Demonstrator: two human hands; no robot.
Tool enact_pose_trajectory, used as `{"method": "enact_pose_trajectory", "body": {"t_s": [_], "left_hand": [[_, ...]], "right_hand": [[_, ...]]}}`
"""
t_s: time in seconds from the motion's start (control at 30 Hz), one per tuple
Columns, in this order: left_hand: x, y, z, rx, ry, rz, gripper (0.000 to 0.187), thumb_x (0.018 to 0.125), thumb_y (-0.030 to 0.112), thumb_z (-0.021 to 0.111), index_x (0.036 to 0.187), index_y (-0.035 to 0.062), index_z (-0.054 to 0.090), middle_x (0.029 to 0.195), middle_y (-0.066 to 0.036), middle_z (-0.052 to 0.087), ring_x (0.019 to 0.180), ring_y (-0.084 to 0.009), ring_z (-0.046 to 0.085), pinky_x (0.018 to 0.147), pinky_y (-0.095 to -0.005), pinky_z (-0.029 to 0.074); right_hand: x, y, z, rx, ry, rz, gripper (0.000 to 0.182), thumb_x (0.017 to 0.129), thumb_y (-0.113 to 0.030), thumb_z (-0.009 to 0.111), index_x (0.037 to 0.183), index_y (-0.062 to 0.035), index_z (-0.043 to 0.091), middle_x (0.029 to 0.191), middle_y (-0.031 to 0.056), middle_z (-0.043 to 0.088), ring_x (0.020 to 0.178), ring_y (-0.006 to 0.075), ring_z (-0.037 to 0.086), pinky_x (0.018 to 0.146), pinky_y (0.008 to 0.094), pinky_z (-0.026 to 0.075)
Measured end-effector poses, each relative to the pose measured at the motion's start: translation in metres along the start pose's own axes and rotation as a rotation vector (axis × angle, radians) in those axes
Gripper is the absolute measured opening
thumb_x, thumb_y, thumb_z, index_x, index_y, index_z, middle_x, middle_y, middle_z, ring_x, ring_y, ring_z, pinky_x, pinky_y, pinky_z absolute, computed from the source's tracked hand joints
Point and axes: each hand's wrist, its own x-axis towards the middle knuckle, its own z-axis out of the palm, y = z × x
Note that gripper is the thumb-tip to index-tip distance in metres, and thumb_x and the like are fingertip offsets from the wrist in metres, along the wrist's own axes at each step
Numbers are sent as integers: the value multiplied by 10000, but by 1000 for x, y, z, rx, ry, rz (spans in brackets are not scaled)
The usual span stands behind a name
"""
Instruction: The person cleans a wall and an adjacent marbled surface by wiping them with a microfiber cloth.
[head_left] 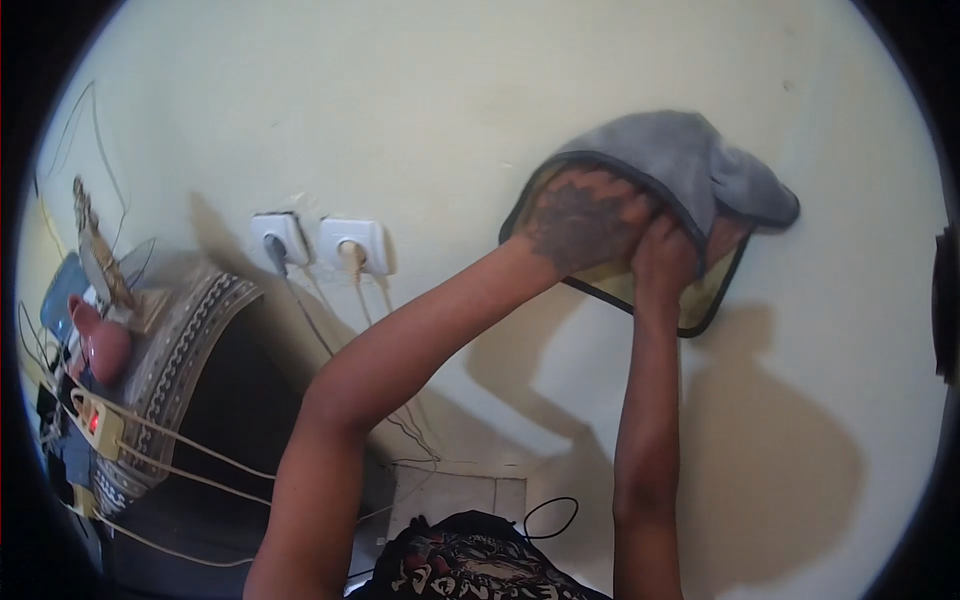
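Observation:
A grey cloth (655, 145) with a black edge and a yellowish underside is up against the pale wall, its upper part folded over. My left hand (590, 215), with a dark tattoo on its back, is closed on the cloth under the fold. Close beside it, my right hand (665, 255) grips the same cloth, knuckles near my left fingers. Fingertips of both hands are partly hidden by the fabric. One corner of the cloth sticks out to the right.
Two white wall sockets (352, 245) with plugs and hanging cords are left of my arms. Further left, a dark table with a patterned cover (190, 335) bears a pink vase-like object (103, 345) and a power strip (97, 422) with a red light. Cables cross in front of it.

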Motion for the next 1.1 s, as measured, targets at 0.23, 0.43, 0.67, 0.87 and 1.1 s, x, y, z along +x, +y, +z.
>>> {"method": "enact_pose_trajectory", "body": {"t_s": [0.23,0.43,0.67,0.87,1.1], "left_hand": [[32,-95,-75,58,230,54,284,811,306,627,997,119,732,942,-115,724,836,-287,706,772,-411,564],[29,-181,-172,111,295,-28,360,867,258,572,1130,21,633,999,-223,679,873,-386,668,807,-463,532],[-1,-254,-241,336,403,-246,360,914,252,499,1165,5,573,1068,-274,645,923,-436,640,857,-506,506],[-23,-268,-249,433,510,-350,378,939,265,484,1184,-11,567,954,-297,660,872,-458,642,830,-517,501],[-46,-235,-223,560,500,-469,428,931,276,498,1206,-44,569,1012,-321,638,908,-477,621,851,-531,483]], "right_hand": [[69,-94,38,-130,-39,-147,447,902,-273,437,1193,-8,650,1338,252,541,1360,401,334,1162,493,182],[135,-213,78,-158,52,-391,474,935,-381,522,1251,-35,595,1308,257,503,1355,437,351,1173,552,185],[152,-339,117,-83,204,-596,448,931,-251,476,1287,8,558,1345,267,503,1301,462,400,1148,525,246],[148,-369,136,34,198,-657,466,925,-272,476,1300,-11,570,1380,247,495,1336,430,386,1155,516,243],[105,-341,117,331,155,-689,436,897,-260,544,1247,-10,616,1387,256,482,1363,405,370,1163,531,229]]}}
